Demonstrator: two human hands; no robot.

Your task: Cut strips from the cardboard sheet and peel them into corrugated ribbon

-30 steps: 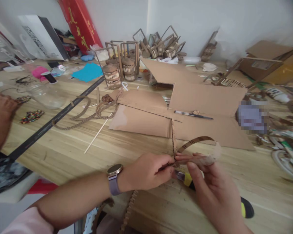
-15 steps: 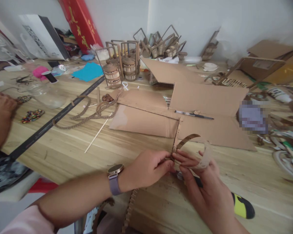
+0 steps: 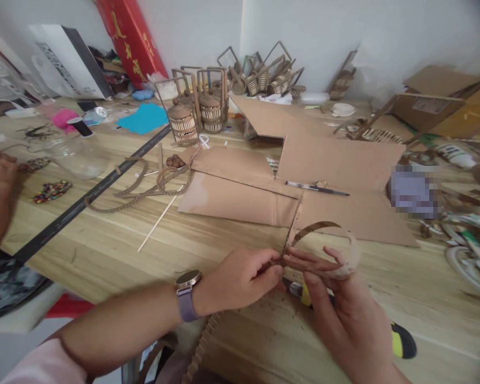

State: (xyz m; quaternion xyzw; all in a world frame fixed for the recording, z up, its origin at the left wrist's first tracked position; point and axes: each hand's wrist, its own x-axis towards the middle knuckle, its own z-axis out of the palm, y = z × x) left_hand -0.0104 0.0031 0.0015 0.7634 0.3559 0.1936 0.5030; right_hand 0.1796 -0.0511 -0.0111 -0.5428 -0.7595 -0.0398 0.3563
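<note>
Cardboard strip [image 3: 324,228] is pinched at its joint between left hand [image 3: 240,278] and right hand [image 3: 344,314] fingertips; loop arched above right fingers.

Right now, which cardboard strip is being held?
The strip curled into a loop, pinched between left hand and right hand; the tangled strips farther left lie untouched on the table.

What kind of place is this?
Probably a craft workshop: table littered with cardboard sheets, small handmade baskets at the back, left hand and right hand holding a looped strip.
</note>
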